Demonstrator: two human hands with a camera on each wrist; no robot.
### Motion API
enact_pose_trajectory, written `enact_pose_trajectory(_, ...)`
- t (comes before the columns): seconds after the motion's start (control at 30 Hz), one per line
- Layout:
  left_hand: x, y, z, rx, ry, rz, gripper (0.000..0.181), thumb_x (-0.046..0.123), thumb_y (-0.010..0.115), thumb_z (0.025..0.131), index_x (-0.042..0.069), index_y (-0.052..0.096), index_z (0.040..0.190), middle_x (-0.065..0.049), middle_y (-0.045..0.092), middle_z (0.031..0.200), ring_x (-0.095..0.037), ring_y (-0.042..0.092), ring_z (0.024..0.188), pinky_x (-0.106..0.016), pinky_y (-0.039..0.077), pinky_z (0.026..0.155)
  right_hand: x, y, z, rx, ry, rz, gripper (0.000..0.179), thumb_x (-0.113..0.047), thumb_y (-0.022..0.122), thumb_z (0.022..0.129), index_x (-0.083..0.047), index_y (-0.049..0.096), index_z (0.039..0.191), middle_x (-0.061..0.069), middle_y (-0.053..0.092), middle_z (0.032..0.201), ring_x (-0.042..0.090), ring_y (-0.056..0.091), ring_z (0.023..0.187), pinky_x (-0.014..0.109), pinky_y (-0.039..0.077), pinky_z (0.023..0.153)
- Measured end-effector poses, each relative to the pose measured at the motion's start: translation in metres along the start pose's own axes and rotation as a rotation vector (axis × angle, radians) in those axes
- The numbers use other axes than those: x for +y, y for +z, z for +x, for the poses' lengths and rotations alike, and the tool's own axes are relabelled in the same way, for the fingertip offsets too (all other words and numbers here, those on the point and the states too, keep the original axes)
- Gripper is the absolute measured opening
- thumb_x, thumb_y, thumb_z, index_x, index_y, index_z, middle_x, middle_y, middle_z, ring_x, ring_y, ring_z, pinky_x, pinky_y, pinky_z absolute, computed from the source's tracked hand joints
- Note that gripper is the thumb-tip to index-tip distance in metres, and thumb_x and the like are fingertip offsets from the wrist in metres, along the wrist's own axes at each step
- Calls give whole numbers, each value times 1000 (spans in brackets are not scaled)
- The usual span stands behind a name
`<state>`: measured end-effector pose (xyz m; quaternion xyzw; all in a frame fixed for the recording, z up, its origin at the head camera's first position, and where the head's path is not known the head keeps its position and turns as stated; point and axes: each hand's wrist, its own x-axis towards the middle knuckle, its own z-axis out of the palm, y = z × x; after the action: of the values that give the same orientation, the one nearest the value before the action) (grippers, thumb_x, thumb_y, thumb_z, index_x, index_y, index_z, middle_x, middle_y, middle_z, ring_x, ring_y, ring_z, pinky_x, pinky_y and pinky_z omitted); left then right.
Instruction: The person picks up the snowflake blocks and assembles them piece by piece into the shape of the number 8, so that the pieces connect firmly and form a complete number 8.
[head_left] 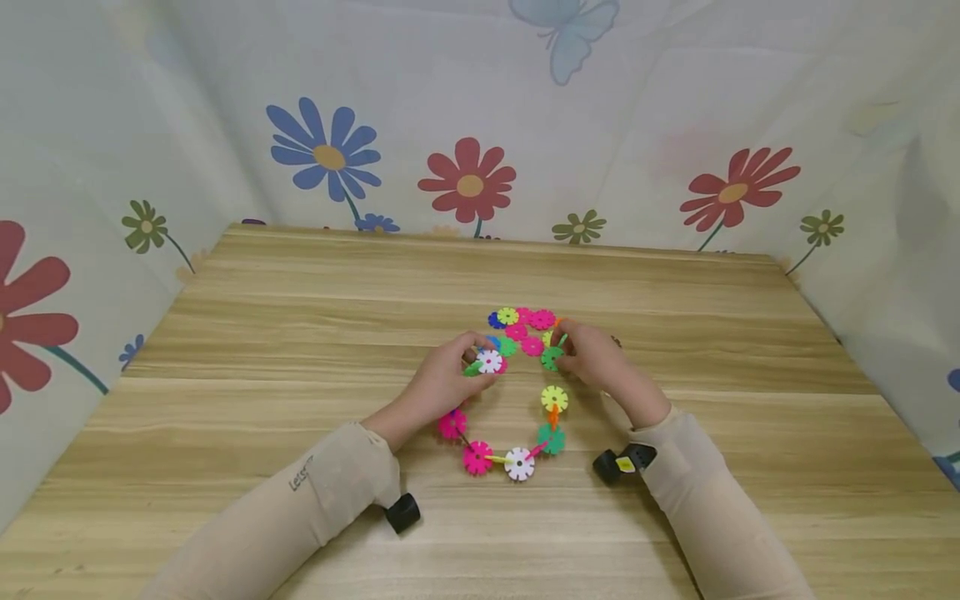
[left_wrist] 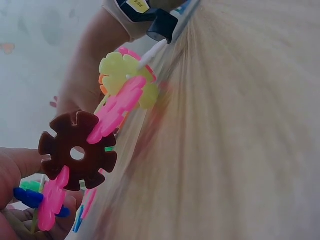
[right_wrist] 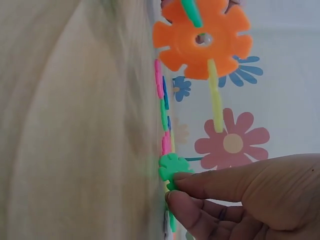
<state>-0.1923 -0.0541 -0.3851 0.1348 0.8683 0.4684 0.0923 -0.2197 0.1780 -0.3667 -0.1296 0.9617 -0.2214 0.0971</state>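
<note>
A chain of slotted plastic flower discs curves across the table between the hands, with a white disc (head_left: 520, 464) at its near bend and a yellow disc (head_left: 554, 398) at its right end. My left hand (head_left: 438, 371) grips the chain's left part; close up, a pink disc (left_wrist: 51, 200) and a blue one (left_wrist: 29, 197) lie between its fingers, joined to a brown disc (left_wrist: 77, 152). Another white disc (head_left: 490, 361) shows at the left fingertips. Beyond the yellow end, my right hand (head_left: 592, 350) pinches a green disc (right_wrist: 172, 165) between thumb and finger.
Several loose discs, among them a blue one (head_left: 496, 320), a yellow one (head_left: 507, 316) and a pink one (head_left: 542, 319), lie just beyond the hands on the wooden table (head_left: 300, 292). A flower-printed curtain (head_left: 600, 125) hangs behind the table and at its sides.
</note>
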Motion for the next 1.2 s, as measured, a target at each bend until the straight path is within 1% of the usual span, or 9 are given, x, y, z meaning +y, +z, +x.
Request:
enact_pose_trajectory(0.1, -1, 0, 0, 8, 1, 12, 35, 18, 72, 87, 15, 60, 119, -12, 61, 103, -12, 60, 59, -24, 47, 60, -1, -1, -1, -2, -11, 46, 15, -4, 63, 90, -1, 59, 103, 11, 63, 83, 17, 59, 67, 25, 46, 60)
enact_pose_trajectory(0.17, -1, 0, 0, 15, 0, 32, 34, 19, 72, 86, 16, 60, 118, -10, 61, 102, -11, 59, 61, -24, 47, 62, -2, -2, -2, 6, -27, 65, 11, -3, 62, 90, 1, 60, 100, 11, 63, 81, 16, 60, 64, 23, 46, 57)
enact_pose_trajectory(0.27, -1, 0, 0, 15, -4, 41, 34, 19, 72, 86, 15, 61, 117, -8, 63, 97, -11, 58, 59, -24, 47, 62, -4, -4, -3, 33, -60, 67, 9, -5, 62, 91, 1, 61, 97, 11, 64, 80, 14, 58, 61, 22, 45, 56)
enact_pose_trajectory(0.4, -1, 0, 0, -2, -11, 16, 34, 17, 72, 86, 13, 60, 117, -6, 65, 83, -13, 58, 53, -24, 48, 54, -9, -5, -5, 73, -92, 41, 9, -9, 63, 91, -1, 62, 94, 11, 65, 82, 13, 54, 63, 24, 44, 59)
enact_pose_trajectory(0.5, 0, 0, 1, -11, -11, 0, 35, 15, 72, 86, 11, 60, 118, -5, 64, 77, -15, 58, 51, -24, 48, 51, -15, -5, -7, 93, -120, 21, 9, -12, 63, 92, -3, 61, 92, 10, 66, 85, 16, 54, 68, 27, 46, 63)
enact_pose_trajectory(0.67, 0, 1, 2, -9, -5, -1, 34, 15, 72, 86, 10, 61, 118, -5, 63, 76, -14, 59, 51, -24, 47, 50, -28, -4, -13, 120, -191, 11, 9, -12, 64, 91, -4, 61, 92, 8, 67, 83, 16, 57, 71, 29, 49, 67)
enact_pose_trajectory(0.93, 0, 0, 0, -8, 19, 13, 38, 21, 72, 87, 7, 62, 121, -3, 64, 72, -13, 59, 51, -23, 46, 51, -43, 2, -20, 148, -288, 33, 7, -11, 67, 89, -6, 62, 89, 5, 67, 79, 13, 61, 70, 25, 51, 64)
enact_pose_trajectory(1.07, 1, -1, -1, -10, 29, 10, 39, 22, 71, 88, 7, 62, 122, -3, 64, 68, -14, 58, 50, -23, 46, 52, -47, 4, -22, 159, -311, 17, 9, -11, 68, 88, -6, 61, 88, 4, 67, 77, 12, 60, 69, 25, 52, 65)
enact_pose_trajectory(1.2, 1, -2, -3, -3, 34, 15, 38, 22, 71, 88, 7, 63, 122, -3, 63, 69, -13, 58, 53, -23, 47, 54, -50, 6, -22, 155, -318, 8, 9, -11, 69, 88, -6, 61, 87, 4, 66, 76, 12, 59, 68, 25, 52, 64)
